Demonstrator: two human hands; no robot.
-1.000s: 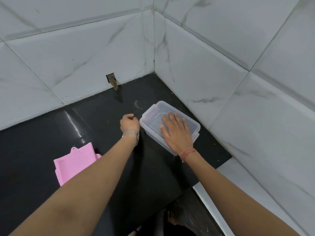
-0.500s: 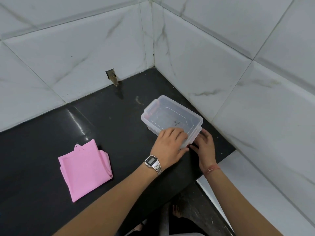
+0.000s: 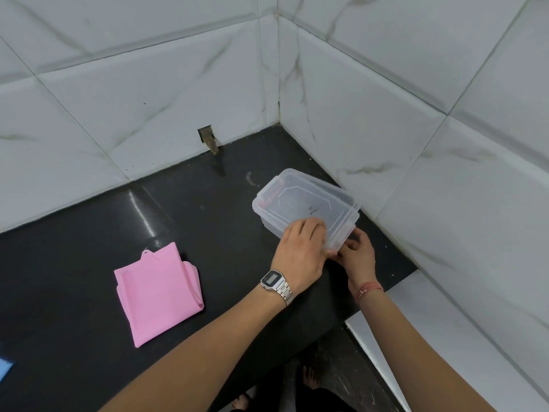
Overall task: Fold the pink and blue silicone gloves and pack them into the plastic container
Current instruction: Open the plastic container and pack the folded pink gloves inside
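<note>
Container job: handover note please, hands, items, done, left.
Left hand: fingers curled on the container lid's near edge.
Right hand: fingers at the container's near end, at the clip; grip partly hidden.
Container: lid on, on the black counter by the wall corner.
Pink glove: folded, on the counter.
Blue glove: only a corner visible at the frame's left edge.
Done: pink folded.
Left: open the lid, pack both gloves.

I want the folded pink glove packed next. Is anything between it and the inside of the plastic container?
Yes: the lid covers the plastic container, closing off the inside. Both the left hand and the right hand are at its near corner. The black counter between the pink glove and the container shows nothing in the way.
</note>
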